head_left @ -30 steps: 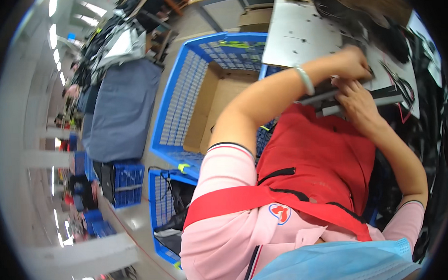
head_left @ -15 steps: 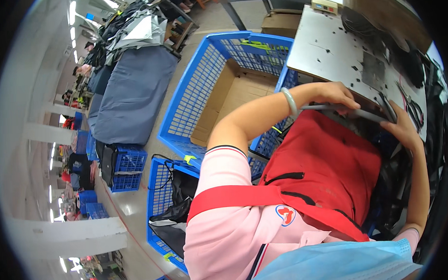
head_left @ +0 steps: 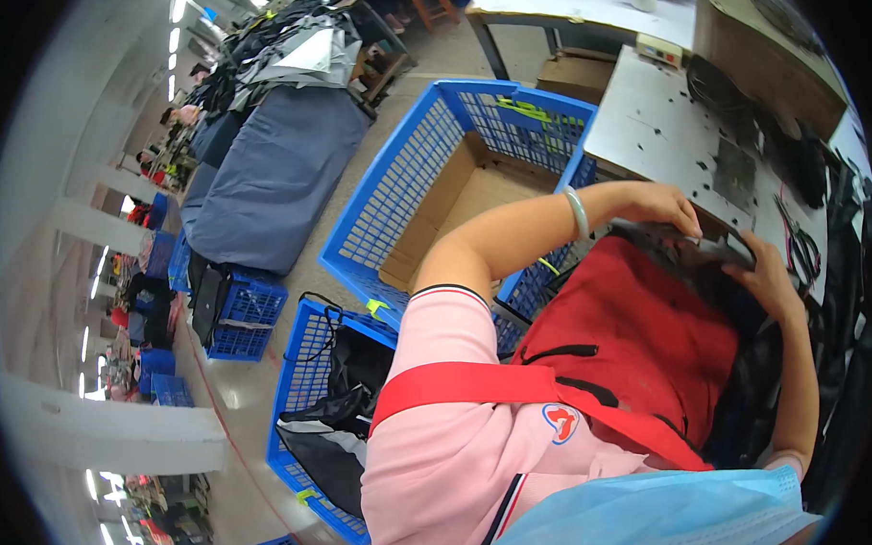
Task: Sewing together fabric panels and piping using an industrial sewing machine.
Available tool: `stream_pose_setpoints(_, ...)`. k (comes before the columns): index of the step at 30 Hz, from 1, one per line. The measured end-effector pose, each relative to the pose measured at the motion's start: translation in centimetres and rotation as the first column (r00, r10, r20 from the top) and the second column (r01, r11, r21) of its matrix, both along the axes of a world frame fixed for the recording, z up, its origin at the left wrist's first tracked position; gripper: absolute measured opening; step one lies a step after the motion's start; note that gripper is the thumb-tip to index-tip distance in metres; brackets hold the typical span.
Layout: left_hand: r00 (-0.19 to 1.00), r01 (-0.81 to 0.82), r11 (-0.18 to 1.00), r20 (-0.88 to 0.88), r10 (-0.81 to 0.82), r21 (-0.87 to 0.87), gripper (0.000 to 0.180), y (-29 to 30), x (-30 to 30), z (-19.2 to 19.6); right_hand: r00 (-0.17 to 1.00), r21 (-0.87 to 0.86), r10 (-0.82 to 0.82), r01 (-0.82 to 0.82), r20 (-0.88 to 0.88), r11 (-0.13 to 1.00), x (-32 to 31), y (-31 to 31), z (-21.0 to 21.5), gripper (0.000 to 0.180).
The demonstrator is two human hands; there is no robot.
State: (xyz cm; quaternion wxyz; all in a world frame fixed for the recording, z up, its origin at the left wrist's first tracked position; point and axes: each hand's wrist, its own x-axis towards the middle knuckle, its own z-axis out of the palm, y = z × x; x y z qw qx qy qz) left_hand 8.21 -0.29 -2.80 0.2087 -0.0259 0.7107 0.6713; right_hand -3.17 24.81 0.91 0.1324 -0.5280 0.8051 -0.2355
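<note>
Above the lap of my red apron (head_left: 630, 333), at the near edge of the white table, both hands are raised on a dark grey piece of fabric (head_left: 728, 253). My left hand (head_left: 662, 207), with a pale bangle at its wrist, has its fingertips pinched together at the piece's left part. My right hand (head_left: 770, 275) is closed round its right end, thumb on the near side. Part of the piece is hidden by the fingers and blends into dark material below. Black-handled scissors (head_left: 798, 245) lie on the table just past my right hand.
The white table (head_left: 632, 121) carries small black scraps, a dark square patch and a black machine part (head_left: 728, 99). A large blue crate (head_left: 357, 213) lined with cardboard stands to the left. Another blue crate (head_left: 292, 402) holds black fabric. Grey cloth (head_left: 269, 173) covers a stack farther left.
The grey strip that stretched between my hands no longer shows as a straight band. My hands are slightly closer together and the right one sits lower. The view has shifted slightly.
</note>
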Motion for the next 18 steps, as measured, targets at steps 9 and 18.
stream_pose_setpoints(9, 0.791, -0.33, 0.696, -0.589, -0.164, -0.638, 0.031, 1.9, -1.4, 5.9, 0.954, -0.167, -0.056, 0.006, -0.295, 0.986, -3.2, 0.4, 1.7, 0.043)
stream_pose_setpoints(18, 0.834, -0.311, 0.834, -0.551, 0.009, -0.457, 0.032, 1.1, -8.5, 5.0, 0.949, -0.03, -0.174, 0.172, -0.262, 0.985, -6.6, 0.4, 4.8, 0.049)
